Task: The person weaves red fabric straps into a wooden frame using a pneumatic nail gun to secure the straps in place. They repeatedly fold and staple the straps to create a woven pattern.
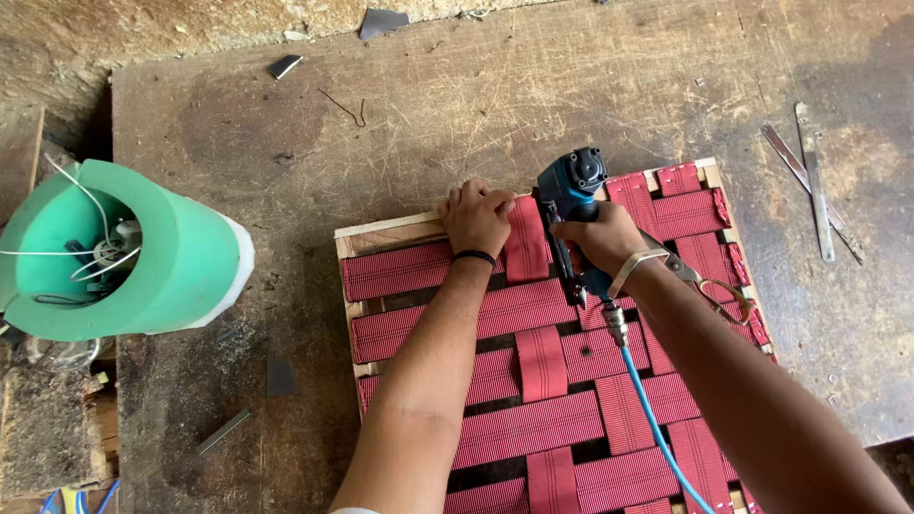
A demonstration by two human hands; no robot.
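A wooden frame (381, 230) woven with red webbing straps (519, 309) lies on a worn wooden board. My left hand (474, 215) presses the end of a vertical red strap (526, 238) against the frame's far rail. My right hand (604, 238) grips a blue pneumatic staple gun (569, 187), its nose down on that strap end beside my left fingers. A blue air hose (652, 409) runs from the gun's base toward me. Scissors (709, 284) hang at my right wrist.
A green foam roll (157, 252) with white cords inside lies at the left. Flat metal strips (819, 186) rest at the right on the board (286, 124). Small metal scraps (285, 66) and a bent wire (347, 107) lie farther back.
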